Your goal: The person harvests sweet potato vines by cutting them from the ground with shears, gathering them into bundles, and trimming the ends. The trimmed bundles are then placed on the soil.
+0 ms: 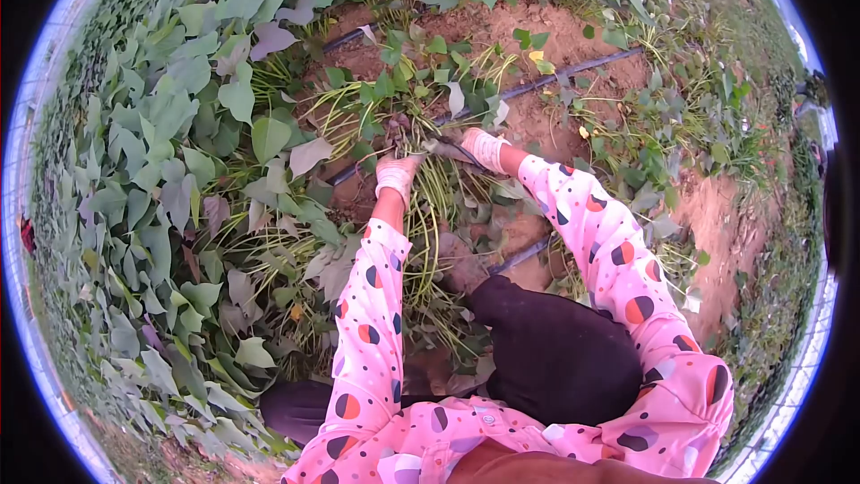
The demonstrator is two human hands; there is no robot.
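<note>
My left hand [397, 176], in a pale glove, is closed around a bunch of long green vine stems [434, 206] at the middle of the bed. Just to its right, my right hand [484, 149], also gloved, is closed on a short grey blade-like tool [445, 150]; its exact kind does not show clearly. The tool's far end reaches in among the stems beside my left hand. Leafy vines [403, 81] lie on the soil just beyond both hands, and stems partly hide my left fingers.
Dense leafy vines [161, 161] cover the left side. A black drip hose [573, 70] crosses the bare reddish soil [555, 27], passing behind my hands. My dark-clothed knee [564, 350] is close below my right forearm. Cut-looking stems and scattered leaves [645, 125] lie to the right.
</note>
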